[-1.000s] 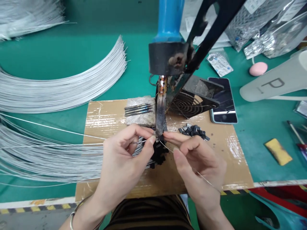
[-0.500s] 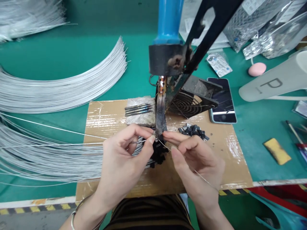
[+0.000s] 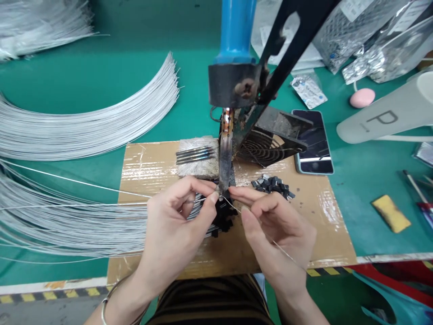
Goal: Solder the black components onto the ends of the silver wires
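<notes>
A blue-handled soldering iron (image 3: 237, 36) hangs upright in a black bracket (image 3: 287, 54), its tip pointing down between my hands. My left hand (image 3: 177, 221) pinches a thin white wire (image 3: 130, 204) with its end right by the tip. What sits at that end is too small to make out, partly covered by the fingers. My right hand (image 3: 279, 230) holds a strand of solder wire (image 3: 286, 253) between thumb and fingers, the strand's end reaching the iron's tip. Under the fingertips lie black connector ends (image 3: 225, 219) of the wire bundle (image 3: 91, 230).
Cardboard (image 3: 324, 225) covers the green bench. Behind the iron stand a fan (image 3: 267, 144) and a pale block (image 3: 199, 167) bearing dark rods. Small black parts (image 3: 272, 186), a phone (image 3: 314, 142), a sponge (image 3: 390, 213) and a white bottle (image 3: 389, 110) are rightward; another wire bundle (image 3: 84, 135) lies left.
The soldering iron and its bracket have shifted very slightly to the left. Both hands keep their grips in nearly the same place.
</notes>
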Motion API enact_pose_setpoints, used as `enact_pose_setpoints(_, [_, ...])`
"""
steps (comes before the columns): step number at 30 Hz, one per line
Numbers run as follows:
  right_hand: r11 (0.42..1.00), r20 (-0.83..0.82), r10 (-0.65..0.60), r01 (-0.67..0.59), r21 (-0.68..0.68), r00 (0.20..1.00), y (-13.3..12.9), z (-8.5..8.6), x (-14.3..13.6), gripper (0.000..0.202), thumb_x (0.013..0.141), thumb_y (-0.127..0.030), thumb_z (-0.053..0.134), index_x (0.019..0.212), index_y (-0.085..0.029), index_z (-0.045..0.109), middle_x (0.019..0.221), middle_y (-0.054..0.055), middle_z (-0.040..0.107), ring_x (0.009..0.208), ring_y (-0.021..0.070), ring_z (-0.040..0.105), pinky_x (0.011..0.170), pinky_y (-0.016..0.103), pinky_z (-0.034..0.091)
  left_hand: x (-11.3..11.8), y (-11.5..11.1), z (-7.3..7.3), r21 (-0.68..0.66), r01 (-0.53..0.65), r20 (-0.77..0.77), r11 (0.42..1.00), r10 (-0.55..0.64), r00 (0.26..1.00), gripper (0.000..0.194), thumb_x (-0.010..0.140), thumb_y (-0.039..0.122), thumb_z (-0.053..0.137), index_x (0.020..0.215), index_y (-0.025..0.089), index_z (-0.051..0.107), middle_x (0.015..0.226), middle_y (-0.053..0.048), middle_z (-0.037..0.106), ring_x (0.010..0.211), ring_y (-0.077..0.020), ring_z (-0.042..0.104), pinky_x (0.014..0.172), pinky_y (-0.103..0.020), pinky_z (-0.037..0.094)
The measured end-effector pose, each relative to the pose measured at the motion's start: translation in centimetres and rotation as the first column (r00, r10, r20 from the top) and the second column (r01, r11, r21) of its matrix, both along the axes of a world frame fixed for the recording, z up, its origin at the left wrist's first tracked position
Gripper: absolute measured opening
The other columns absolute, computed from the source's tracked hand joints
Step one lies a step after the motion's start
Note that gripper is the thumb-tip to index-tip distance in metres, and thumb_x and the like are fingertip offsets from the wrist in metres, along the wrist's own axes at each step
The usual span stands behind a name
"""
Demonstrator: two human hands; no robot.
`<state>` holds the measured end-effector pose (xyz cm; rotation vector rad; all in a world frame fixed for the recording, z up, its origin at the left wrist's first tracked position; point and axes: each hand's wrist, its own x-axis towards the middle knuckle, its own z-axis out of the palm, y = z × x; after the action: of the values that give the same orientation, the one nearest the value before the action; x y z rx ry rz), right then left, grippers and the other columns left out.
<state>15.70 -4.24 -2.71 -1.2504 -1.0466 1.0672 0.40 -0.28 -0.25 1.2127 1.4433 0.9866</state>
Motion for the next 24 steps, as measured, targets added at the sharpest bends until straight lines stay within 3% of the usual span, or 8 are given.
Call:
enact_pose_setpoints(9, [1.0,0.026,0.009,-0.008,-0.011,1.0,-0.06,0.25,0.08,0.02,0.094,-0.008,0.069,0.083,-0.024,0.062,0.121,0.006,0.082,0.113,0.0239,0.079,0.103,0.04,0.063,-0.17,-0.26,-0.13,-0.008,-0.002,-0.051,1.0,0.002,0.999,0.01,0.089,0.017,0.075,0.082,0.023,0.075,0.089,0.0,0.078,0.077,-0.0147,0.068,0.065,-0.023,0.05])
enact_pose_setpoints(24, [1.0,0.031,0.002,-0.002,-0.002,1.0,-0.08,0.2,0.01,0.021,0.094,-0.008,0.07,0.083,-0.025,0.064,0.119,0.003,0.082,0.113,0.0204,0.079,0.103,0.035,0.062,-0.26,-0.47,-0.31,0.012,0.002,-0.054,1.0,-0.002,0.999,0.011,0.092,0.016,0.074,0.084,0.024,0.075,0.092,0.001,0.077,0.086,-0.0149,0.07,0.072,-0.023,0.052])
